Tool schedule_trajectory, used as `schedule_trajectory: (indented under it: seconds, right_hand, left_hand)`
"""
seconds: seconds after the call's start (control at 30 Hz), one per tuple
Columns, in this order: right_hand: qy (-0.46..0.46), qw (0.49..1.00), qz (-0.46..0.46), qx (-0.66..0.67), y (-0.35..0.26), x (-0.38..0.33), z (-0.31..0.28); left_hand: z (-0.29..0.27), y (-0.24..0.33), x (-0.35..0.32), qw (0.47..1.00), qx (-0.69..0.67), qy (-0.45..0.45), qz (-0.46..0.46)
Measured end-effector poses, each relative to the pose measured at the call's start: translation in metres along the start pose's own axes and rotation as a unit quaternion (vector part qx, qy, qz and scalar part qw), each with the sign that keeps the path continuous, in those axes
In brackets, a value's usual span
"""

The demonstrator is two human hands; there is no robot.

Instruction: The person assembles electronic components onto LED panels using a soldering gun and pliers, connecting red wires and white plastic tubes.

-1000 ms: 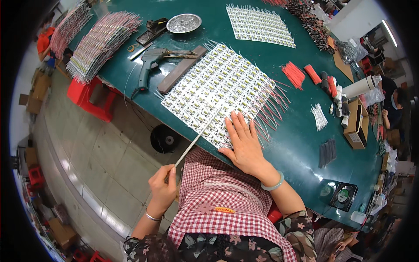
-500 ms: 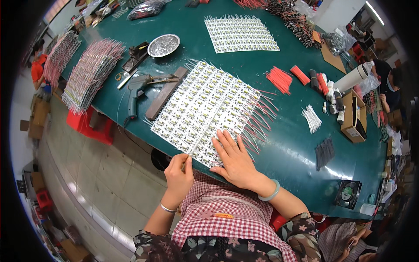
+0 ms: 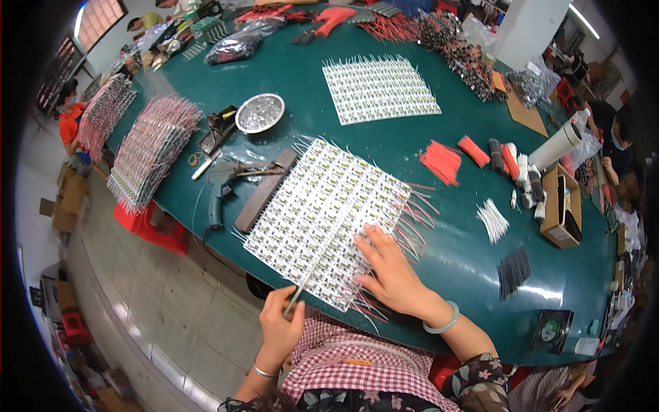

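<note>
A white circuit board panel (image 3: 309, 206), set with rows of small yellow-green parts, lies at the table's near edge. Red wires (image 3: 414, 216) stick out along its right side. At its near edge, my left hand (image 3: 280, 333) pinches a thin pale strip (image 3: 294, 299) between thumb and fingers. The strip lines up with a seam running across the panel; whether it is still joined there I cannot tell. My right hand (image 3: 397, 278) rests on the panel's right part, fingers stretched out, holding nothing.
A dark bar (image 3: 266, 192) lies against the panel's left edge, beside a soldering gun (image 3: 218, 196). Behind stands a metal bowl (image 3: 259, 113). A second panel (image 3: 381, 89) lies farther back. Bundled red wires (image 3: 440, 163), white wires (image 3: 492, 220) and black wires (image 3: 513, 271) lie right.
The whole view has shifted, so the table sits lower. The pale strip now shows sticking out past the panel's near edge in my left hand. My right hand has slid rightward on the panel.
</note>
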State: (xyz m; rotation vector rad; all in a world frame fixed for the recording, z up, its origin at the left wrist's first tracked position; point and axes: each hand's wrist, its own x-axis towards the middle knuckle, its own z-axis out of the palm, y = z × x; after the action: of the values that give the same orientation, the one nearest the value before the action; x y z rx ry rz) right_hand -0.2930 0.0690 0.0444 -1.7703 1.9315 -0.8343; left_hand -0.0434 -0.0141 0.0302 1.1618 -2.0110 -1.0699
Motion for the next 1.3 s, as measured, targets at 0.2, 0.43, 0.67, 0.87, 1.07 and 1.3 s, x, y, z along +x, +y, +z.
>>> schedule_trajectory:
  seconds: [0.2, 0.43, 0.67, 0.87, 1.07, 1.3]
  right_hand:
    - [0.107, 0.994, 0.013, -0.010, 0.043, 0.031, -0.013]
    - [0.200, 0.979, 0.022, -0.037, 0.072, 0.067, -0.022]
    - [0.221, 0.973, 0.040, -0.060, 0.092, 0.092, -0.039]
    - [0.168, 0.983, 0.068, 0.001, 0.110, 0.117, -0.042]
    - [0.126, 0.981, 0.105, 0.103, 0.121, 0.131, -0.042]
    - [0.065, 0.984, 0.124, 0.109, 0.119, 0.138, -0.052]
  left_hand:
    - [0.005, -0.021, -0.011, 0.997, -0.048, -0.004, -0.067]
    - [0.014, -0.003, 0.013, 1.000, -0.014, -0.004, -0.025]
    - [0.022, -0.005, 0.027, 0.999, -0.032, 0.000, -0.027]
    - [0.027, -0.003, 0.032, 0.991, -0.093, -0.041, -0.091]
    - [0.022, 0.004, 0.040, 0.985, -0.094, -0.094, -0.114]
    - [0.018, 0.000, 0.045, 0.964, -0.154, -0.139, -0.168]
